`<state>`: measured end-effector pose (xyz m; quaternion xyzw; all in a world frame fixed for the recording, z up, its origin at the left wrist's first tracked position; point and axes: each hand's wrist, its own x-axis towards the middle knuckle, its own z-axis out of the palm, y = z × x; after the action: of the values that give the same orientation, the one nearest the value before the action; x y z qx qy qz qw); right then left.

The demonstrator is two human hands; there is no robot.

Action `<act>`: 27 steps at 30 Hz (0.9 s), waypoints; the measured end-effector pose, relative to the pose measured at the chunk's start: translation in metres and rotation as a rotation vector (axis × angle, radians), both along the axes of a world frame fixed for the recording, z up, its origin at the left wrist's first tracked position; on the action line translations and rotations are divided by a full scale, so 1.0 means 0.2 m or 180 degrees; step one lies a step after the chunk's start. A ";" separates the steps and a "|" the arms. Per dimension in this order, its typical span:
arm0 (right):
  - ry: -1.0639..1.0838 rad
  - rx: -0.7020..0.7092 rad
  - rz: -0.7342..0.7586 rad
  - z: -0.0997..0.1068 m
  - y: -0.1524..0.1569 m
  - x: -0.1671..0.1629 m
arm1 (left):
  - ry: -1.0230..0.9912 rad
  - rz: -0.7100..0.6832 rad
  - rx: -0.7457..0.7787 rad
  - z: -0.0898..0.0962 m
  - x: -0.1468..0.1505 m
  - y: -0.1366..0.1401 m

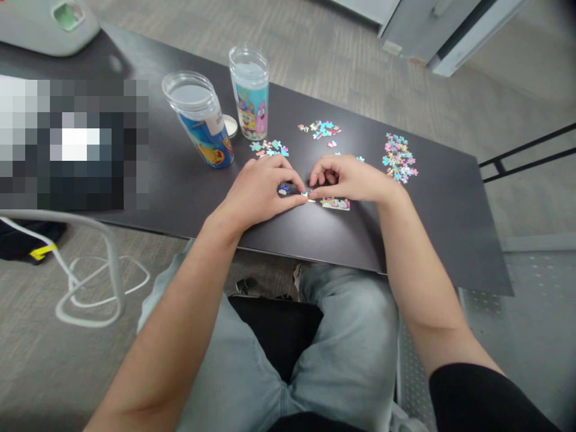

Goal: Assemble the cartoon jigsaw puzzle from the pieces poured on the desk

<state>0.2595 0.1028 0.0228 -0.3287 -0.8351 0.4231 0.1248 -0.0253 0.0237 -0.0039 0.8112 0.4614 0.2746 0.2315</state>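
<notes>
Thumb and forefinger of the bare left hand [265, 185] pinch a small blue-and-white jigsaw piece [305, 194], the bare right hand [353, 177] close beside it, its own hold unclear, a pink-and-yellow jigsaw strip [336, 204] lying just right of the pinch and loose multicoloured pieces [399, 158] farther right on the dark-grey tabletop [310, 237]

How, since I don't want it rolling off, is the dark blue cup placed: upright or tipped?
Upright: the dark blue cup rests with its base on the table and its clear top uppermost.
</notes>
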 end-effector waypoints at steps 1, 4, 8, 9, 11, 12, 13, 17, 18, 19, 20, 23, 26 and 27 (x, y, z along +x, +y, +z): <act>0.0005 0.0018 0.0002 0.00 0.00 0.00 | 0.0004 -0.0001 0.0001 0.00 0.00 0.00; 0.0036 0.0007 -0.0017 0.00 0.00 0.00 | 0.0009 -0.0020 0.0014 -0.01 -0.01 0.00; 0.0341 0.0432 -0.0615 -0.03 0.05 0.05 | -0.0035 -0.0042 0.0016 -0.02 -0.02 0.00; 0.0404 0.0725 -0.0852 -0.05 0.07 0.07 | -0.0044 -0.0033 0.0018 -0.02 -0.02 0.00; 0.0294 0.1356 -0.1272 -0.09 0.11 0.11 | -0.0060 0.0001 0.0034 -0.02 -0.01 0.00; 0.0120 0.1604 -0.1442 -0.11 0.13 0.12 | -0.0070 0.0013 0.0051 -0.02 -0.01 -0.01; -0.0065 0.1778 -0.1591 -0.12 0.14 0.13 | -0.0083 0.0013 0.0073 -0.02 0.00 -0.01; -0.0742 0.1995 -0.1877 -0.17 0.14 0.10 | -0.0090 -0.0136 0.0095 -0.02 0.02 -0.01; -0.0899 0.2007 -0.1876 -0.18 0.14 0.07 | -0.0066 -0.0156 0.0074 -0.02 0.02 -0.01; -0.1045 0.2008 -0.1857 -0.18 0.14 0.04 | -0.0038 -0.0158 0.0050 -0.02 0.02 -0.02; -0.1172 0.1999 -0.1831 -0.19 0.13 0.01 | -0.0013 -0.0146 0.0030 -0.02 0.03 -0.02; -0.1407 0.1923 -0.1786 -0.19 0.13 -0.05 | 0.0028 -0.0093 0.0004 -0.01 0.04 -0.02; -0.1410 0.1932 -0.1712 -0.18 0.12 -0.07 | 0.0062 -0.0064 -0.0003 -0.01 0.05 -0.02; -0.1373 0.1966 -0.1665 -0.18 0.11 -0.07 | 0.0074 -0.0058 -0.0005 -0.01 0.05 -0.02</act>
<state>0.2446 0.1254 -0.0123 -0.5565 -0.8179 0.0305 0.1428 -0.0147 0.0202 -0.0051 0.8184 0.4568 0.2627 0.2293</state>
